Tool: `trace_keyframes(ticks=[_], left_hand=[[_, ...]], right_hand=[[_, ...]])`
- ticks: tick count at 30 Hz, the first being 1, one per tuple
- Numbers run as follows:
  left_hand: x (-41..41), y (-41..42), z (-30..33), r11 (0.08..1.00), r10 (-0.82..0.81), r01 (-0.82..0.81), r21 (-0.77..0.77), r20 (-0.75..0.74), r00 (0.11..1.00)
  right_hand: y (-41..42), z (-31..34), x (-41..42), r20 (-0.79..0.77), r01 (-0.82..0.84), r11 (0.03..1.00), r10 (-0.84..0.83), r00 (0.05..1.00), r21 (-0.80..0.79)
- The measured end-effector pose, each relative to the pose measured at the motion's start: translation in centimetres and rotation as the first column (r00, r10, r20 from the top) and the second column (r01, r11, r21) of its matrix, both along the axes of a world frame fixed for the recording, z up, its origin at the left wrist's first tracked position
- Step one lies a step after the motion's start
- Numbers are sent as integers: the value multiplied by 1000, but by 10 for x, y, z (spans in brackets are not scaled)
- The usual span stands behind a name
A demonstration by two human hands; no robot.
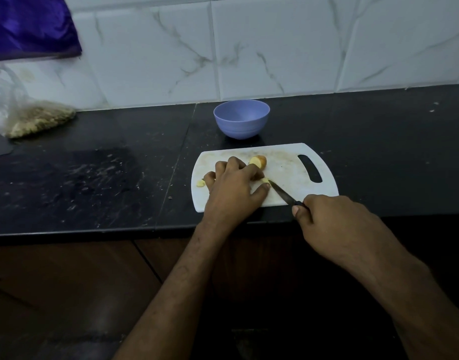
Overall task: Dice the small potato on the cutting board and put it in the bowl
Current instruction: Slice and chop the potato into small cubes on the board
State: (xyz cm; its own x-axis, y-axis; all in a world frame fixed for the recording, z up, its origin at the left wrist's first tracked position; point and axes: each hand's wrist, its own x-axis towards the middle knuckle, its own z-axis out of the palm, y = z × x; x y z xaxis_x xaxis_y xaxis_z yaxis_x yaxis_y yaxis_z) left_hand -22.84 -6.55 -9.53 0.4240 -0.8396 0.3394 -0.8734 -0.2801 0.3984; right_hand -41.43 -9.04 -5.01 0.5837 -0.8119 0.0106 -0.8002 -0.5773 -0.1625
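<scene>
A white cutting board (288, 162) lies on the black counter. On it sits a cut half of a small potato (259, 161), just beyond my left hand (233, 185). My left hand has its fingers curled over a small pale potato piece (265, 180), holding it down on the board. My right hand (335, 222) grips the dark handle of a small knife (283, 194); the blade tip touches that piece. Another potato bit (200, 183) lies at the board's left edge. A purple bowl (241, 118) stands empty behind the board.
A clear plastic bag (33, 118) with brownish contents lies at the far left against the tiled wall. A purple cloth (30, 24) hangs at the top left. The counter's front edge (93, 231) runs just below the board.
</scene>
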Motion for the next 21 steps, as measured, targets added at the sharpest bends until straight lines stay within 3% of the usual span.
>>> trace_keyframes(ticks=[10,21], left_hand=[[1,10,-5,996,33,-35,-84,-26,999],[3,13,-3,999,-14,12,-47,-39,999]], right_hand=[[1,2,0,22,28,997,-26,999,-70],[11,1,17,-3,-51,999,50,999,-11]])
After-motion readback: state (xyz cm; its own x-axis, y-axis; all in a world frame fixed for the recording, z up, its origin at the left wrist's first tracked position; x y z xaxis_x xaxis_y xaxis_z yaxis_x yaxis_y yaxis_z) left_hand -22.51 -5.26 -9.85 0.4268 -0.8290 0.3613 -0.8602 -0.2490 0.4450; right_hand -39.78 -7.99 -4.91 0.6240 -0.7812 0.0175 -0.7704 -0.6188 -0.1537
